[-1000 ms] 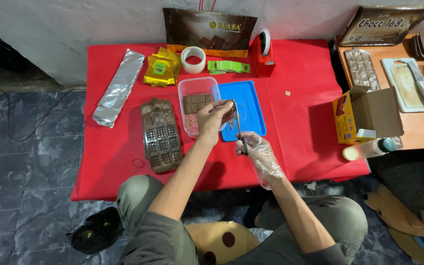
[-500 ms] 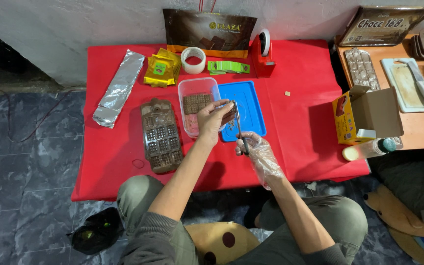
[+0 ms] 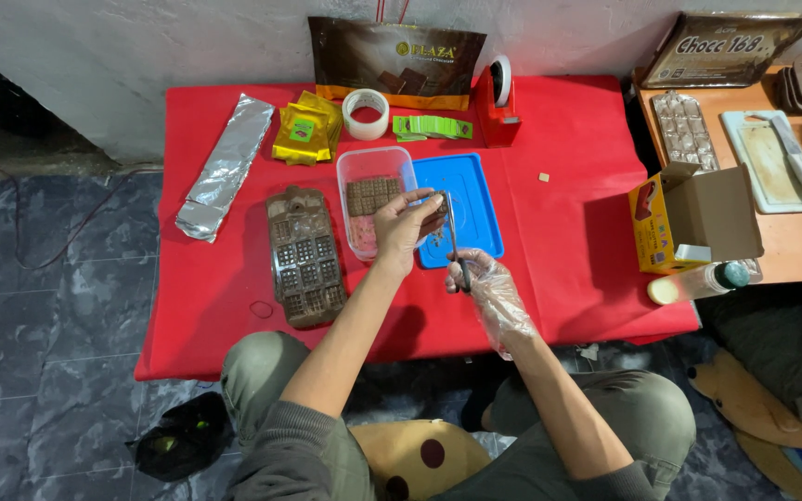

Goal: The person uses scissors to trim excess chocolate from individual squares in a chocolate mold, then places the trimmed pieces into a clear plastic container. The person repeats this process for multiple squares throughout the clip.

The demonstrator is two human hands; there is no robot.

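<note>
My left hand (image 3: 404, 228) is bare and holds a small brown chocolate piece (image 3: 434, 211) over the near edge of the blue tray (image 3: 475, 195). My right hand (image 3: 486, 284), in a clear plastic glove, grips a thin dark knife (image 3: 455, 239) whose blade reaches up to the chocolate piece. A clear plastic container (image 3: 362, 241) with several chocolate squares stands just left of the tray. A brown chocolate mould (image 3: 303, 256) lies further left on the red table (image 3: 568, 232).
At the table's back lie a foil roll (image 3: 223, 169), yellow packets (image 3: 306, 128), a tape roll (image 3: 366, 113), green labels (image 3: 433, 127), a red tape dispenser (image 3: 498, 104) and a brown bag (image 3: 395, 59). An open yellow box (image 3: 689, 217) and a bottle (image 3: 698, 282) stand at right.
</note>
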